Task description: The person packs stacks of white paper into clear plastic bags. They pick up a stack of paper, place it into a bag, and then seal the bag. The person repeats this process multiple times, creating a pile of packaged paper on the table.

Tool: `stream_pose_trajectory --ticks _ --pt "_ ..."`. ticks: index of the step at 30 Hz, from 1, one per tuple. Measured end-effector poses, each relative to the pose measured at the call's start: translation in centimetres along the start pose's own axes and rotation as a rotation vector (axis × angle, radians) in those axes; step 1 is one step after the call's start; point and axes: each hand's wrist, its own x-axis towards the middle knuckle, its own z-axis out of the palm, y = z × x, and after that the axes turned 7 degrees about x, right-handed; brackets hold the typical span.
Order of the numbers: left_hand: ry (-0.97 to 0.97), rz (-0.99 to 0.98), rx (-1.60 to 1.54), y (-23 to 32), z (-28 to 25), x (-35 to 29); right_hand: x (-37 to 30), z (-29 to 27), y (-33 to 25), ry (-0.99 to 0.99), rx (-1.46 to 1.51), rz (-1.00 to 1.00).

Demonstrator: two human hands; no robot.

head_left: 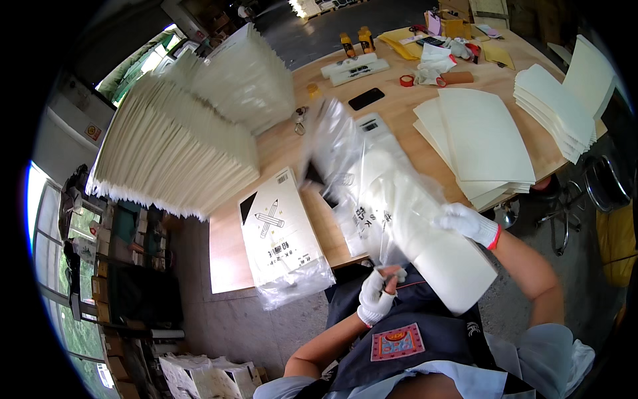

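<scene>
My left hand point(376, 296), in a white knit glove with bare fingertips, is closed in a pinch on the near edge of a clear printed plastic bag point(383, 234). The bag stretches away over the table and its far end is blurred. My right hand point(469, 225), gloved in white with a red cuff, grips the right edge of a white paper pad point(458, 274). The pad tilts over my lap, its far part seemingly inside or under the plastic. Left of it lies a bagged drawing-paper pack point(278, 223) with a crossed-pencils picture, overhanging the table's near edge.
Tall stacks of packs point(176, 143) fill the table's left side. White sheets point(488, 136) lie on the right, with another fanned stack point(555, 110) beyond. A phone point(367, 99), rolled bags point(359, 72), two bottles point(357, 42) and tape point(407, 80) sit farther back.
</scene>
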Motion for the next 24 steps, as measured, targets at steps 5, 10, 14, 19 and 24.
stream_pose_trajectory --ticks 5,10,14,19,24 --pt "-0.241 0.139 0.236 4.1 0.0 8.7 3.6 2.4 2.1 0.137 -0.672 -0.358" --pt "-0.366 0.331 0.546 8.0 5.2 11.2 7.0 5.9 4.0 0.326 -0.987 -0.525" --pt "-0.290 0.142 0.318 2.5 3.4 10.9 3.8 7.8 5.4 0.296 -1.057 -0.347" --pt "-0.173 -0.037 0.312 -1.8 1.8 5.6 -4.6 9.5 4.2 0.461 -0.991 -0.571" --pt "-0.151 0.397 0.505 0.2 2.8 1.4 -2.9 4.7 6.1 0.546 -1.186 0.114"
